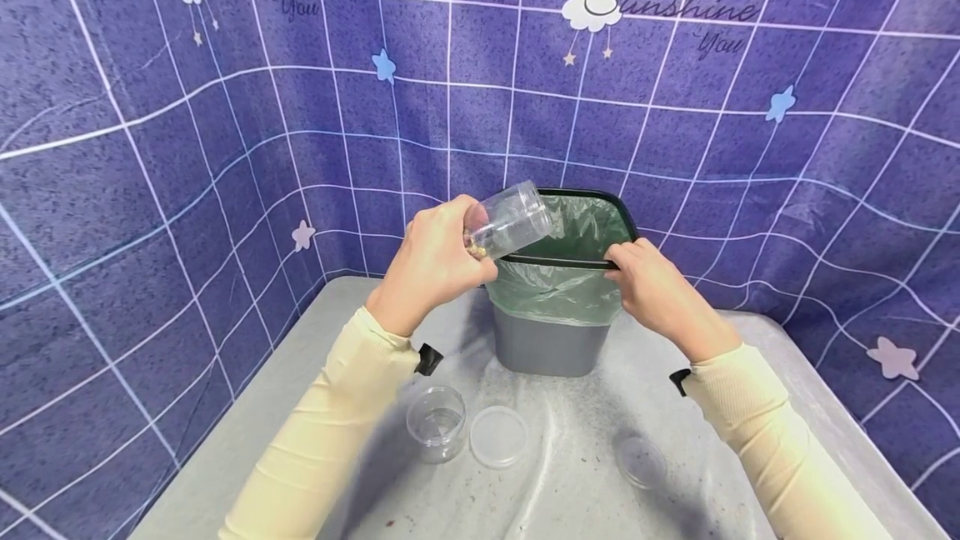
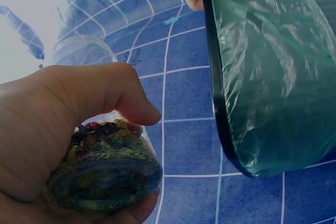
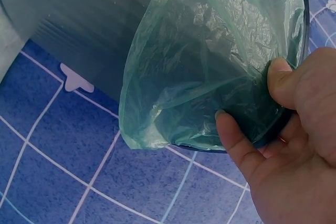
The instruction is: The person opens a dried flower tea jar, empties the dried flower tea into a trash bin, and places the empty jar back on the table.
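Observation:
My left hand (image 1: 438,257) grips a clear plastic jar (image 1: 513,219), tilted with its mouth toward the bin's opening. Dried bits in green, yellow and dark red (image 2: 107,140) lie at the jar's base in the left wrist view. A grey trash bin (image 1: 551,344) stands upright, lined with a green plastic bag (image 1: 558,294) folded over its black rim (image 1: 558,262). With thumb and fingers, my right hand (image 1: 652,286) holds the rim at its right corner. In the right wrist view, the right thumb (image 3: 282,80) presses on the bag. The bin's bottom inside is hidden.
Nearer on the grey table (image 1: 570,457) stands a second clear jar (image 1: 437,425). A round translucent lid (image 1: 498,437) lies to its right, and another clear lid (image 1: 641,462) lies farther right. Small crumbs dot the tabletop. Blue grid-patterned cloth (image 1: 480,48) hangs behind and at the sides.

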`<state>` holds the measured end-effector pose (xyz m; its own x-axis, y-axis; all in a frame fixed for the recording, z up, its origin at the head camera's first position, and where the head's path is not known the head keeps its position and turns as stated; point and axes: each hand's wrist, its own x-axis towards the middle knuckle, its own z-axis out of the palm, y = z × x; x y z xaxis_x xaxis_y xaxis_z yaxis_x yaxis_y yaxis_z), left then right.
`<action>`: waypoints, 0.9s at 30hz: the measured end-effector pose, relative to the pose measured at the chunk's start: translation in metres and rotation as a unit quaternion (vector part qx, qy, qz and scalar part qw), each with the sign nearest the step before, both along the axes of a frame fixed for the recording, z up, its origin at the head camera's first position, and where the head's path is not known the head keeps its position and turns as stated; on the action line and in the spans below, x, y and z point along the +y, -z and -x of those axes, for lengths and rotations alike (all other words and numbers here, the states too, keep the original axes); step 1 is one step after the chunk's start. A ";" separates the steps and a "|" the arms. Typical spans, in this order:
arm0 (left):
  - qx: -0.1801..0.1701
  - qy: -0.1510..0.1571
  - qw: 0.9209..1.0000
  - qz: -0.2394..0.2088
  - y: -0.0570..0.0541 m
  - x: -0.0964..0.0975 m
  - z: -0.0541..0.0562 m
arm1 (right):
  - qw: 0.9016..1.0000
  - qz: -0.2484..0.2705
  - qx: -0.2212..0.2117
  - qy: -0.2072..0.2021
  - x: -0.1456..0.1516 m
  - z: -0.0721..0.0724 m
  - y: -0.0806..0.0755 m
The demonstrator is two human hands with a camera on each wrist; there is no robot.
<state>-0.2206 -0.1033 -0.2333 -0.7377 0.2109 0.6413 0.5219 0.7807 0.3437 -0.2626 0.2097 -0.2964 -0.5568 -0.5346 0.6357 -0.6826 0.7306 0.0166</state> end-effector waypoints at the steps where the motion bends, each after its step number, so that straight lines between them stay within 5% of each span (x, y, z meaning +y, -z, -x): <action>1: -0.001 -0.002 1.000 0.003 -0.002 0.000 0.002 | 1.000 0.001 0.001 -0.001 0.000 0.000 0.000; 14: -0.034 -0.013 0.999 0.015 -0.024 0.005 0.026 | 1.000 0.006 0.016 -0.006 0.001 0.002 0.002; 27: -0.023 -0.030 0.997 0.070 -0.032 0.009 0.056 | 1.000 0.006 0.017 -0.006 0.001 0.003 0.003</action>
